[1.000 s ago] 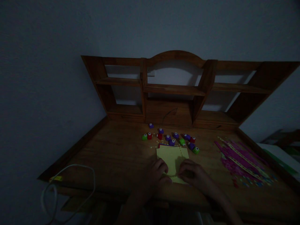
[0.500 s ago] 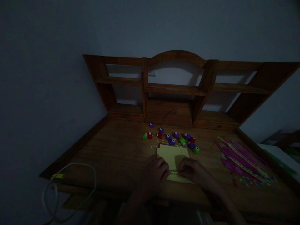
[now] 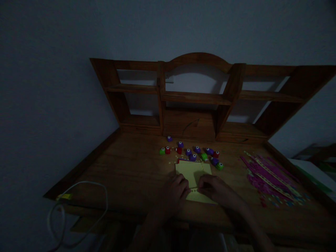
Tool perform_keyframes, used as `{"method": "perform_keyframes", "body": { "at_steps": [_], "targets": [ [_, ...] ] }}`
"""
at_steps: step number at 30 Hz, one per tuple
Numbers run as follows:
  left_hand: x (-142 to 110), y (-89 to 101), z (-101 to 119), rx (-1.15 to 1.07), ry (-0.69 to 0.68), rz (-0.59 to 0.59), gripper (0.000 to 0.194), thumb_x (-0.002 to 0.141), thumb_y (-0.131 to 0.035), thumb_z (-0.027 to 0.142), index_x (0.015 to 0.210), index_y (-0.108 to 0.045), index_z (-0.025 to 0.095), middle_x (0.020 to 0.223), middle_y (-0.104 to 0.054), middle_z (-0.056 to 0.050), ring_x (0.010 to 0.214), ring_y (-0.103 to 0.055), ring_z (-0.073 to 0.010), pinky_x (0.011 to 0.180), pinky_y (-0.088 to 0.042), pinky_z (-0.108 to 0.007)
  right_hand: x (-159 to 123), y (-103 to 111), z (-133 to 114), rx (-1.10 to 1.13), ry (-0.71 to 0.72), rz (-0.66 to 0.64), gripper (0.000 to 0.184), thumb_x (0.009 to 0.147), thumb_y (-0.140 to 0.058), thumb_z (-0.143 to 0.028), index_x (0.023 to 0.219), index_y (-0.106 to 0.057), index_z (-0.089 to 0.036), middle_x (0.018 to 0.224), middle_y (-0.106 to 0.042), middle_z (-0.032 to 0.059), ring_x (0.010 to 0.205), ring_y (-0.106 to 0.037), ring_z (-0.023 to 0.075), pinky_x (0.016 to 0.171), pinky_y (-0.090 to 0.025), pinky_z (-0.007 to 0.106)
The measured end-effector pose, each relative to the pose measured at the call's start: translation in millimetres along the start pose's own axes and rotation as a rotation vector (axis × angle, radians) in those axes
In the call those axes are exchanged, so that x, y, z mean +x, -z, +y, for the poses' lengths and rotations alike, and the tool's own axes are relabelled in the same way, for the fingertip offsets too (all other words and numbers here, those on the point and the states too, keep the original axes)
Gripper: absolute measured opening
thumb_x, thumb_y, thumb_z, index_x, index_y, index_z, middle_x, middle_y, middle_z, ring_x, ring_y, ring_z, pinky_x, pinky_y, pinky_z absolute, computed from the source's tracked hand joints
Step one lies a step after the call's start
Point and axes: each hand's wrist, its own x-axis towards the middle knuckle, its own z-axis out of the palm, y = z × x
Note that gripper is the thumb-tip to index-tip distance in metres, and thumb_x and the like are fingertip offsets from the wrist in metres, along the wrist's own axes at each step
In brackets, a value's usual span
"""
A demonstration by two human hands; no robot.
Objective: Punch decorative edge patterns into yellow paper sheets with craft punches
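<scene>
A short narrow yellow strip of paper with dark holes (image 3: pixel 194 190) stretches between my two hands. My left hand (image 3: pixel 176 189) is closed, its fingertips pinching the strip's left end. From the other side my right hand (image 3: pixel 211 188) pinches the right end, fingers bent together. Beneath them lies a stack of yellow paper sheets (image 3: pixel 191 171), with a thin red and blue edge showing at its top left. My fingers hide both ends of the strip. Pale small paper bits (image 3: pixel 181 158) are scattered just beyond the sheets.
Several small purple, red and green plastic pieces with eye-like white rings (image 3: pixel 193 157) stand behind the paper. At right lies a pile of magenta and yellow punched strips (image 3: pixel 270 175) with coloured bits. A white cable (image 3: pixel 107 196) loops at left. A wooden shelf (image 3: pixel 196 99) backs the desk.
My right hand has shifted slightly left and up, closer to my left hand. The strip between them now shows its holes more clearly. The view has tilted a little.
</scene>
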Motion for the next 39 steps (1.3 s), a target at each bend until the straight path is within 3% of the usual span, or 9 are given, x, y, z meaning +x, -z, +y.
{"method": "perform_keyframes", "body": {
  "at_steps": [11, 18, 24, 27, 30, 33, 39],
  "targets": [
    [1.2, 2.8, 2.1, 0.014, 0.011, -0.057, 0.007, 0.095, -0.053, 0.022, 0.091, -0.057, 0.020, 0.102, -0.056, -0.003, 0.097, -0.053, -0.0187, 0.087, -0.044, -0.031, 1.3, -3.4, 0.2, -0.116, -0.027, 0.014, 0.004, 0.081, -0.062, -0.020, 0.083, -0.065, -0.020, 0.082, -0.068, 0.0027, 0.074, -0.061, 0.0186, 0.064, -0.041, 0.026],
    [-0.4, 3.0, -0.5, -0.052, -0.043, -0.053, 0.023, 0.095, -0.052, 0.019, 0.114, -0.064, 0.026, 0.117, -0.055, -0.004, 0.107, -0.053, -0.0185, 0.094, -0.045, -0.032, 4.5, -2.8, -1.4, -0.139, -0.077, -0.021, 0.006, 0.080, -0.061, -0.019, 0.083, -0.066, -0.021, 0.081, -0.068, 0.0024, 0.073, -0.061, 0.0180, 0.062, -0.039, 0.025],
    [-12.1, -12.5, -8.4, 0.105, -0.158, -0.017, 0.028, 0.091, -0.062, 0.021, 0.116, -0.067, 0.033, 0.126, -0.056, -0.004, 0.116, -0.051, -0.0226, 0.098, -0.044, -0.038, 4.7, -1.0, -3.7, -0.140, -0.086, -0.023, 0.008, 0.078, -0.061, -0.017, 0.083, -0.067, -0.020, 0.082, -0.068, 0.0032, 0.075, -0.062, 0.0184, 0.065, -0.040, 0.026],
    [-21.2, -26.2, -14.4, 0.238, -0.175, 0.080, 0.028, 0.094, -0.058, 0.021, 0.120, -0.064, 0.031, 0.121, -0.060, -0.006, 0.110, -0.055, -0.0218, 0.091, -0.048, -0.037, 5.2, -1.3, -1.1, -0.139, -0.088, -0.031, 0.007, 0.079, -0.061, -0.019, 0.083, -0.066, -0.020, 0.083, -0.068, 0.0033, 0.076, -0.062, 0.0183, 0.065, -0.040, 0.026],
    [-31.5, -32.3, -19.4, 0.352, -0.288, 0.132, 0.037, 0.095, -0.054, 0.017, 0.129, -0.059, 0.029, 0.129, -0.058, -0.009, 0.120, -0.052, -0.0239, 0.096, -0.048, -0.040, 5.7, -1.9, 2.4, -0.127, -0.101, -0.047, 0.006, 0.080, -0.063, -0.020, 0.084, -0.067, -0.020, 0.084, -0.068, 0.0031, 0.076, -0.061, 0.0180, 0.066, -0.041, 0.026],
    [-40.3, -26.9, -19.4, 0.409, -0.339, 0.117, 0.045, 0.093, -0.057, 0.019, 0.138, -0.052, 0.025, 0.138, -0.052, -0.012, 0.132, -0.044, -0.0280, 0.105, -0.043, -0.046, 6.4, -1.7, 3.9, -0.129, -0.111, -0.049, 0.005, 0.081, -0.063, -0.023, 0.085, -0.066, -0.020, 0.084, -0.069, 0.0034, 0.077, -0.062, 0.0184, 0.068, -0.042, 0.026],
    [-52.7, -5.8, -13.7, 0.447, -0.277, 0.079, 0.049, 0.092, -0.058, 0.026, 0.141, -0.050, 0.027, 0.142, -0.051, -0.010, 0.140, -0.036, -0.0290, 0.114, -0.034, -0.047, 7.8, -2.1, 5.9, -0.136, -0.089, -0.048, 0.004, 0.081, -0.064, -0.023, 0.084, -0.066, -0.021, 0.085, -0.069, 0.0022, 0.078, -0.062, 0.0183, 0.067, -0.041, 0.027]
  ]
}}
